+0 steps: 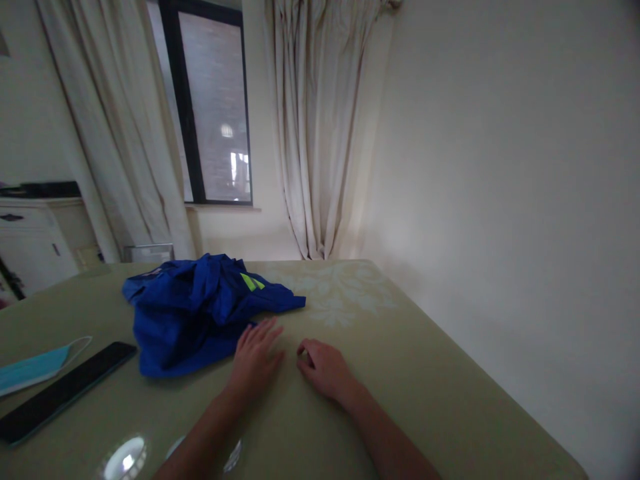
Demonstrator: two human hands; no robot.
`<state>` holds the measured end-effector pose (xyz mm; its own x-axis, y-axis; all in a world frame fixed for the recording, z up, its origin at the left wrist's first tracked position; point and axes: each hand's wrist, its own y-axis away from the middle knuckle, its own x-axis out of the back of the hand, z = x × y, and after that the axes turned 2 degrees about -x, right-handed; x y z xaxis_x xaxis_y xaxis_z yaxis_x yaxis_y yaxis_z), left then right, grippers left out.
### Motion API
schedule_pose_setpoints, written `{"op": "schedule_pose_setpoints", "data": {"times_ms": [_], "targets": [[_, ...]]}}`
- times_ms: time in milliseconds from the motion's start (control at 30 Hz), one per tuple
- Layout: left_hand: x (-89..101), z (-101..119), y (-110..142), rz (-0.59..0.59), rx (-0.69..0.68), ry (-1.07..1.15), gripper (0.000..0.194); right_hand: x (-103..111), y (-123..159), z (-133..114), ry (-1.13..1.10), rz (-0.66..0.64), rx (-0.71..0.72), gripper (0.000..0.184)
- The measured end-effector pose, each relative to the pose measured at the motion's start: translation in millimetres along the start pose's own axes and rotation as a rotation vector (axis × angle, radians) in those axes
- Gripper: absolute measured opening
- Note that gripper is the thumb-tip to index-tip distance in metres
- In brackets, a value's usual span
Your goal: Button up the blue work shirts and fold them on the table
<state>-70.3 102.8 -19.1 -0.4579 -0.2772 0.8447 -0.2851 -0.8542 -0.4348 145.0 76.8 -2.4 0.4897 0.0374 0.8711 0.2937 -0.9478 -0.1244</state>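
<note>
A crumpled blue cloth garment (185, 320) with bright yellow-green stripes lies in a heap on the table (425, 400). My left hand (257, 357) is at the garment's near right edge, palm down, fingers stretched and a little apart. Its fingertips overlap the cloth's edge in view; whether they touch it I cannot tell. To the right, my right hand (324, 367) rests by the tabletop with its fingers loosely curled toward the thumb. A small hollow shows between thumb and fingers, and nothing is visible in it.
A black phone-like slab (67, 393) and a light-blue face mask (37, 367) lie at the left. A wall (500, 200) runs along the table's right side. Behind are curtains (320, 133), a window (215, 107) and a white cabinet (35, 240).
</note>
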Motion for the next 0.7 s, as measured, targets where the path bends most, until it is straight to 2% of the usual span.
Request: {"op": "schedule_pose_setpoints", "data": {"times_ms": [67, 133, 167, 233, 300, 400, 500, 567, 633, 700], "targets": [[16.7, -10.5, -3.3, 0.225, 0.182, -0.174, 0.059, 0.7, 0.3, 0.5, -0.010, -0.006, -0.004, 0.022], [32.8, -26.7, -3.6, 0.365, 0.410, -0.296, 0.077, 1.2, 0.5, 0.6, -0.023, -0.005, 0.000, 0.022], [39.0, -36.6, -2.5, 0.379, 0.509, -0.320, 0.088, 1.4, 0.4, 0.6, -0.027, -0.003, 0.003, 0.021], [46.0, -57.9, 1.5, 0.281, 0.640, -0.314, 0.097, 1.6, 0.1, 0.8, -0.026, 0.000, 0.001, 0.020], [47.3, -77.3, 5.6, 0.139, 0.684, -0.299, 0.086, 1.4, -0.1, 1.2, -0.022, 0.003, -0.002, 0.020], [44.8, -96.0, 6.6, 0.026, 0.640, -0.286, 0.059, -0.4, 0.4, 1.9, -0.029, 0.003, 0.001, 0.020], [42.4, -98.4, 1.6, -0.020, 0.625, -0.179, 0.048, -5.2, -1.1, 2.3, -0.054, 0.026, -0.037, 0.024], [41.5, -88.7, -1.4, -0.040, 0.551, 0.001, 0.040, -9.0, -5.6, 4.6, -0.135, 0.097, -0.087, 0.031], [42.0, -68.1, -1.2, -0.095, 0.362, 0.257, 0.040, -10.8, -13.1, 11.9, -0.308, 0.184, -0.154, 0.037], [45.0, -38.3, 3.5, -0.213, 0.159, 0.517, 0.046, -8.6, -21.9, 26.7, -0.520, 0.257, -0.251, 0.047]]}}
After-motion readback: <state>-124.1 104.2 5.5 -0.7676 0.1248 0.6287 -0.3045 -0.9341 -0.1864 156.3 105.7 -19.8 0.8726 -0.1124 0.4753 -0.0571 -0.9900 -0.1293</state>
